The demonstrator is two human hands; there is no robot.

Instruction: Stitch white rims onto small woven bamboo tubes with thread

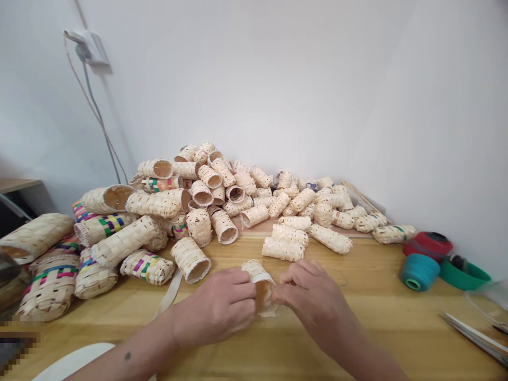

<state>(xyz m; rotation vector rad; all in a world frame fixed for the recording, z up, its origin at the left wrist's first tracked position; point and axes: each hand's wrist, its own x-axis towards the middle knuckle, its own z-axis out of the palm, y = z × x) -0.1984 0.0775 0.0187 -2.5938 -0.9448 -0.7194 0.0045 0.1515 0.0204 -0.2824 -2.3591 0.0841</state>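
Note:
A small woven basket [264, 293], a pale tube of plaited strips, lies between my hands with its open mouth toward me. A white band [262, 277] runs along its rim. My left hand [224, 301] is closed on the basket's left side, the fingers curled at the rim. On the right edge of the mouth, my right hand [307, 293] is closed in a pinch, its fingertips touching the rim. What that pinch holds is too small or hidden to make out. A white ribbon [170, 293] passes behind my left forearm.
Many woven baskets [198, 193] are heaped against the wall, some with coloured strips. At the right are a blue thread cone [420, 272], a red spool [427, 245], a green ring-shaped dish [465, 274] and scissors [474, 334]. A white roll [75, 364] lies front left.

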